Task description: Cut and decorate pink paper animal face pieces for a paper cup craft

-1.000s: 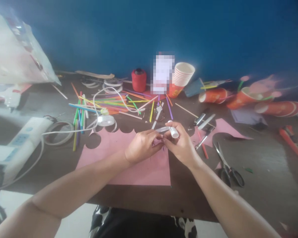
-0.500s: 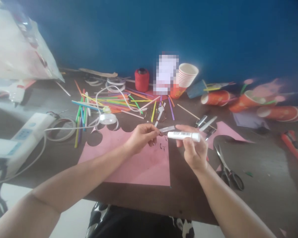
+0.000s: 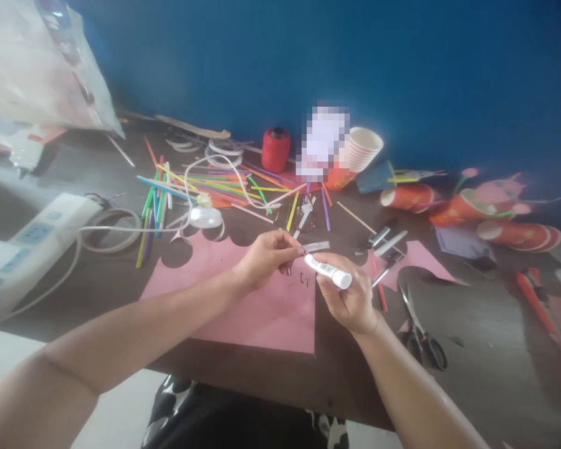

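Observation:
My right hand (image 3: pixel 348 305) grips a slim white tube (image 3: pixel 328 270) between thumb and fingers. Its narrow end points left, right at the fingertips of my left hand (image 3: pixel 266 257). Those fingers are pinched together; a tiny dark bit shows at their tips, too small to name. Both hands are above a pink sheet of paper (image 3: pixel 257 315) with round cut-outs along its far edge. Small black curved scraps (image 3: pixel 305 279) lie on the sheet below the tube. A translucent strip (image 3: pixel 316 246) shows just behind the fingertips.
Coloured sticks (image 3: pixel 224 184) are heaped behind, near a red thread spool (image 3: pixel 275 151) and stacked paper cups (image 3: pixel 364 149). Scissors (image 3: pixel 418 330) and a red utility knife (image 3: pixel 535 299) lie to the right. A white power strip (image 3: pixel 42 234) with cables is at left.
My right hand has moved left and turned the white tube, bringing its narrow end up to my left fingertips. My left hand keeps its pinch. The view has shifted slightly.

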Motion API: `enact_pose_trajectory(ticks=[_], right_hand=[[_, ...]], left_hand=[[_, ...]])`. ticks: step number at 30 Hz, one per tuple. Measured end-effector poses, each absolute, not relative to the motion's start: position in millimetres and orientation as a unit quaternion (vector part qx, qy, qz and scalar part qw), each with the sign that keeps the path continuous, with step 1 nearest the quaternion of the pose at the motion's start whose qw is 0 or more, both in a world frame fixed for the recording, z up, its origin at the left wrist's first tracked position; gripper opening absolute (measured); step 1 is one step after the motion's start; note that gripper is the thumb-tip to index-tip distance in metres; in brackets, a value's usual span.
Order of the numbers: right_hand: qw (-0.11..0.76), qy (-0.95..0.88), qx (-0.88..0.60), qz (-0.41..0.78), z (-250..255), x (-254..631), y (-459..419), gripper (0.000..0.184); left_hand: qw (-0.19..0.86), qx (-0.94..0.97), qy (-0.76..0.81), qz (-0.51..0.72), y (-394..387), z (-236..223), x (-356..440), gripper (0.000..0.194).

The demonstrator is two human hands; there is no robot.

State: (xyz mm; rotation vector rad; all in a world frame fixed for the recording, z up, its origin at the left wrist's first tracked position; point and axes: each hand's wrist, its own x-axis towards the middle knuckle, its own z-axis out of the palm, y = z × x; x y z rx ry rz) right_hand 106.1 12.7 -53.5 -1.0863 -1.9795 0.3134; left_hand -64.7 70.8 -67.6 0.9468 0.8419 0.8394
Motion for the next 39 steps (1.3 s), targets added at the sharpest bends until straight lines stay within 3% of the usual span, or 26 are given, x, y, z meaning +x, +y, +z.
enact_pose_trajectory(ticks=[14, 26, 34, 39], right_hand=[[0.376, -0.813, -0.436, 0.085, -56.9, 103.5, 16.2, 0.028], [0.429, -0.783, -0.449, 0.039, -53.3, 109.1, 13.9, 0.026], [0.362, -0.788, -0.494, 0.063, -53.7, 104.7, 20.9, 0.02], [0.412, -0.76, -0.501, 0.042, -51.5, 111.4, 16.5, 0.021]], left_hand=[[0.742, 0.402, 0.386, 0.373, 70.7, -69.7, -66.2, 0.023], [0.731, 0.398, 0.414, 0.369, 72.2, -65.5, -65.4, 0.019], [0.723, 0.417, 0.404, 0.375, 72.1, -65.9, -65.7, 0.019], [0.724, 0.415, 0.411, 0.367, 71.0, -64.1, -65.0, 0.021]])
